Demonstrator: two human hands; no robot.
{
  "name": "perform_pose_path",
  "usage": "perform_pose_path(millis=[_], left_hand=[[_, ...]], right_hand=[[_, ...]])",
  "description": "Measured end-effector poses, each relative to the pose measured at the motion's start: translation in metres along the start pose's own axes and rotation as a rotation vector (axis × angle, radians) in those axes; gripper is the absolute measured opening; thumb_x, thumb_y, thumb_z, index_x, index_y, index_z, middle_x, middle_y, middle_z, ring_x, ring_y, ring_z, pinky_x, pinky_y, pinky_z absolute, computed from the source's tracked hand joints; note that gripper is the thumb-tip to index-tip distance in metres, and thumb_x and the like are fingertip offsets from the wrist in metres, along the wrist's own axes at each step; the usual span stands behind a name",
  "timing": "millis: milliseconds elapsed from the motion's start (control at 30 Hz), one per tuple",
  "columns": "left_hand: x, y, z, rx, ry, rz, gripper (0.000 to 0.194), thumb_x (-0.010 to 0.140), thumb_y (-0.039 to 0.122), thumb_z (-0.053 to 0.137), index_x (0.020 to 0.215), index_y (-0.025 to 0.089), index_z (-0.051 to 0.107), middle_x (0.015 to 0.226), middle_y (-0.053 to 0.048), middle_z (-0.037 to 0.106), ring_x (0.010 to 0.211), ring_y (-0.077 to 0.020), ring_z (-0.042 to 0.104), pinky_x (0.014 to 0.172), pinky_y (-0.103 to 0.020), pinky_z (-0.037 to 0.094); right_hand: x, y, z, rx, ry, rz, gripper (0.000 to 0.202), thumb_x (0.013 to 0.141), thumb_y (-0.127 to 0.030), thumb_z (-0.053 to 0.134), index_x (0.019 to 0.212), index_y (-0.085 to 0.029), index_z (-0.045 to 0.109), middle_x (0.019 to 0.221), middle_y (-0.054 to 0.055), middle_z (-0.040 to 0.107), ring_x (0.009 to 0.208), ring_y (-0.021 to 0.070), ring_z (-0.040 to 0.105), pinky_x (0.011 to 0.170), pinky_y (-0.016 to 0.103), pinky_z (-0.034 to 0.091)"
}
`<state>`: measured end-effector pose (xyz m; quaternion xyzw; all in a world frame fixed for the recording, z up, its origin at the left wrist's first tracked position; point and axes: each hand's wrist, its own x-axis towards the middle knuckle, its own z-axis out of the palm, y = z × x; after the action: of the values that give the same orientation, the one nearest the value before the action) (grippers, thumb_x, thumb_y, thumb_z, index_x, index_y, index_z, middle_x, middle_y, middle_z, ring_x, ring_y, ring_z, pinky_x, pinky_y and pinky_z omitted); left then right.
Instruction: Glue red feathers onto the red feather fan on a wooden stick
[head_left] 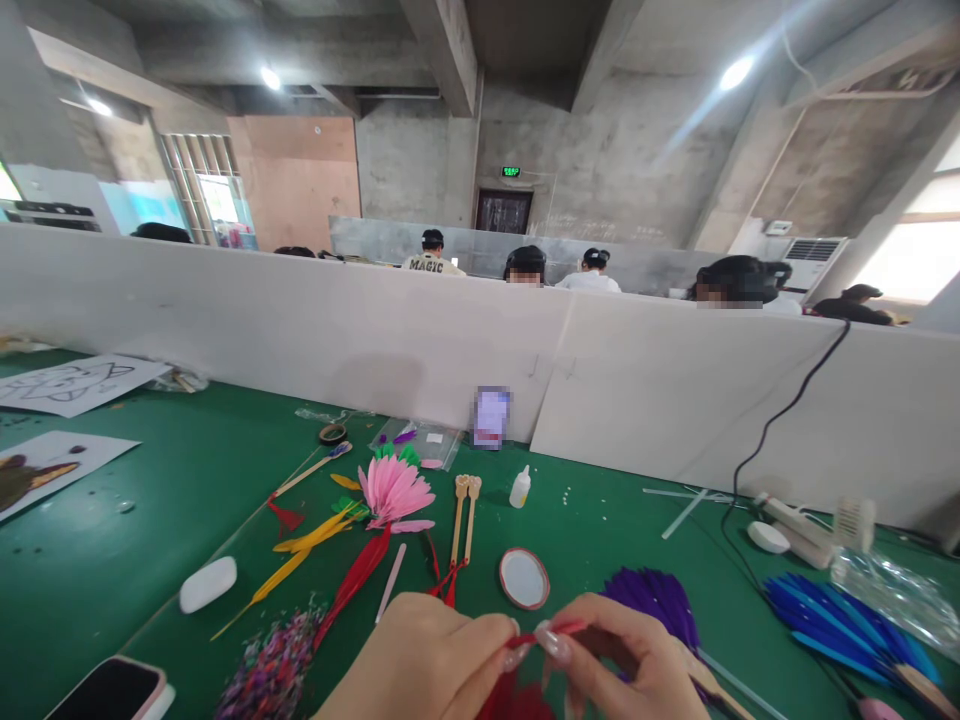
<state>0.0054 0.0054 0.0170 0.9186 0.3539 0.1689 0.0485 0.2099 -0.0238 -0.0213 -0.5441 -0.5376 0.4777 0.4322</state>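
Observation:
Low in the head view, my left hand and my right hand meet with fingertips close together. Between them runs a thin red strand, pinched from both sides; whether it is ribbon or cord I cannot tell. Beneath the fingers hangs a blurred, fluffy red mass, partly hidden. Just beyond my hands are a round white lid with a red rim and two wooden sticks with red tassels. Purple feathers lie right of my right hand.
Pink feathers, yellow feathers and a multicoloured fluffy bundle lie left. A glue bottle stands ahead, near a phone against the white partition. Blue feathers and a black cable are right. People sit beyond.

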Motion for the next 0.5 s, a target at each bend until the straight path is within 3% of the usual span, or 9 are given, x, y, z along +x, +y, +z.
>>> perform_pose_path(millis=[167, 300, 400, 500], left_hand=[[0.0, -0.005, 0.006, -0.116, 0.055, 0.064, 0.026, 0.092, 0.02, 0.048, 0.072, 0.023, 0.064, 0.052, 0.003, 0.063, 0.046, -0.0119, 0.06, 0.047, -0.019, 0.037], [-0.003, -0.008, 0.002, -0.207, 0.149, 0.076, 0.033, 0.097, 0.026, 0.04, 0.078, 0.024, 0.067, 0.056, 0.002, 0.064, 0.048, -0.0107, 0.059, 0.049, -0.017, 0.038], [-0.007, -0.012, -0.002, -0.23, 0.151, 0.056, 0.032, 0.098, 0.027, 0.038, 0.09, 0.024, 0.069, 0.063, 0.0, 0.068, 0.055, -0.0117, 0.061, 0.055, -0.018, 0.04], [-0.008, -0.015, -0.002, -0.264, 0.133, 0.045, 0.028, 0.097, 0.025, 0.04, 0.097, 0.023, 0.068, 0.067, 0.001, 0.07, 0.058, -0.0121, 0.061, 0.058, -0.019, 0.04]], right_hand=[[0.0, 0.003, 0.002, 0.278, -0.008, 0.078, 0.039, 0.06, -0.043, 0.085, 0.065, -0.016, 0.057, 0.052, -0.003, 0.06, 0.041, 0.0066, 0.053, 0.041, 0.016, 0.042], [0.005, 0.008, 0.012, 0.476, -0.129, 0.046, 0.044, 0.057, -0.04, 0.086, 0.058, -0.016, 0.049, 0.045, -0.009, 0.047, 0.032, 0.0013, 0.042, 0.035, 0.012, 0.031], [0.009, 0.009, 0.019, 0.599, -0.204, 0.049, 0.04, 0.062, -0.039, 0.083, 0.06, -0.016, 0.05, 0.044, -0.007, 0.049, 0.031, 0.0012, 0.039, 0.033, 0.012, 0.027], [0.012, 0.007, 0.025, 0.736, -0.195, 0.025, 0.033, 0.063, -0.035, 0.082, 0.06, -0.016, 0.054, 0.047, -0.006, 0.053, 0.03, 0.0012, 0.037, 0.031, 0.013, 0.024]])
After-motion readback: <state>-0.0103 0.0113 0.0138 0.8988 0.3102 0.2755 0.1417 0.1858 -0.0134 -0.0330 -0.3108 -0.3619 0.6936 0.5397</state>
